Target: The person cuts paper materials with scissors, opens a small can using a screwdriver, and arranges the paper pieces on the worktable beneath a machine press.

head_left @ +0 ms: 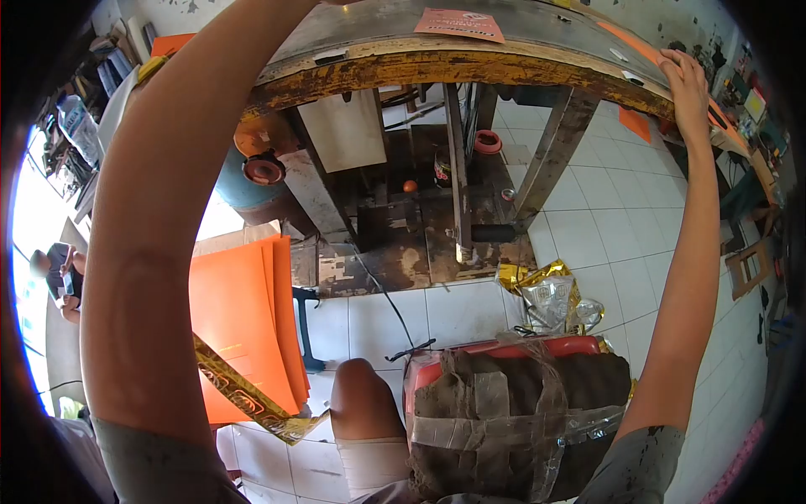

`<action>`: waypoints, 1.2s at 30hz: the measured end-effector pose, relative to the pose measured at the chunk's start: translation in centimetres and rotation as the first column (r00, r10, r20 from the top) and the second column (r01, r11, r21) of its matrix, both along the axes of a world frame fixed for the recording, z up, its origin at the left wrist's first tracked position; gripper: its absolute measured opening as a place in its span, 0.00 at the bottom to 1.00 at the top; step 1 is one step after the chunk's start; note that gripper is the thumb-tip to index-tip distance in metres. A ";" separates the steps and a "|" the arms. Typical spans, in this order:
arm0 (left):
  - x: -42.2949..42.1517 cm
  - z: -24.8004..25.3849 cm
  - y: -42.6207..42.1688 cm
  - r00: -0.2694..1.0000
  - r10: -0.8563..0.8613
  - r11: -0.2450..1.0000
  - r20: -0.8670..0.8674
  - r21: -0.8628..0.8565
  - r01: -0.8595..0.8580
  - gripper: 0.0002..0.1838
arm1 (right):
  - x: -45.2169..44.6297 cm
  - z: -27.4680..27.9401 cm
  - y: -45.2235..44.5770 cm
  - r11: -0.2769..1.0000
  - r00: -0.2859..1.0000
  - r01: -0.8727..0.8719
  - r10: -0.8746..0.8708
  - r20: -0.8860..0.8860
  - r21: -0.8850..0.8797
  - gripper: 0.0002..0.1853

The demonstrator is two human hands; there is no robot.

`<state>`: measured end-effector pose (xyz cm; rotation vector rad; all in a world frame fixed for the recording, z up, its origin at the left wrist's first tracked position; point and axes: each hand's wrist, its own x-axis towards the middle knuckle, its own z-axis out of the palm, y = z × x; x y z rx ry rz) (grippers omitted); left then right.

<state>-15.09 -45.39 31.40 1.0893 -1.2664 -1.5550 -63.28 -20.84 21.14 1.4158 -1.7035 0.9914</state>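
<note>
My right hand [688, 88] rests at the right end of the worktable [470, 70], its fingers spread over the edge of an orange sheet [630, 42]. That sheet shows as a narrow strip running along the table's right side. My left arm reaches up across the table's left end; only a sliver of my left hand [340, 2] shows at the top border, its fingers hidden. Between my hands lies an orange printed card [460, 25] on the dark tabletop. Small white and black pieces [620, 55] sit near my right hand.
A stack of large orange sheets [239, 323] stands at my left, with a gold patterned strip [252, 399] beside it. At right is a taped, padded red seat [512, 412]. Gold and silver wrappers [554, 294] litter the tiles. A gas cylinder [243, 189] stands under the table; a person [63, 273] is far left.
</note>
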 end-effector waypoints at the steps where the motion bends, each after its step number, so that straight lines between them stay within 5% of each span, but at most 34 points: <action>1: 0.3 -0.1 -0.6 0.999 0.048 0.999 0.014 0.014 -0.049 0.09 | 0.0 0.0 0.0 1.000 1.000 0.011 -0.011 -0.011 -0.007 0.26; 9: 1.4 -0.1 -2.7 0.997 0.002 0.997 0.078 0.082 -0.008 0.15 | 0.2 -0.2 0.1 0.999 0.999 0.030 -0.031 -0.035 -0.010 0.26; 10: 1.2 0.0 -2.5 0.996 0.086 0.989 -0.033 0.121 -0.081 0.15 | 0.5 -0.4 0.0 1.000 0.999 0.019 -0.019 -0.027 -0.013 0.26; 13: -0.4 0.2 -0.6 0.993 0.075 0.993 0.086 0.085 -0.082 0.15 | 0.7 -0.2 0.3 0.999 1.000 0.001 -0.001 -0.016 -0.033 0.26; 22: -1.1 -1.0 -1.7 0.993 -0.040 0.993 -0.109 0.104 0.052 0.13 | 0.3 -0.4 0.2 0.997 0.999 -0.036 0.035 -0.023 -0.065 0.25; 25: -1.7 -0.6 0.5 0.997 0.058 0.992 -0.045 0.117 -0.053 0.14 | 0.1 -0.3 0.3 0.997 0.999 -0.029 0.026 -0.047 -0.071 0.25; 29: -0.7 -1.6 -5.9 0.992 -0.053 0.998 -0.113 0.039 0.057 0.13 | 0.7 -0.4 0.5 0.996 0.999 -0.029 0.026 -0.038 -0.080 0.25; 36: -1.6 -0.6 -0.2 0.995 0.007 0.994 -0.097 0.109 0.003 0.15 | 0.5 -0.4 0.6 0.994 0.998 -0.059 0.055 -0.039 -0.093 0.24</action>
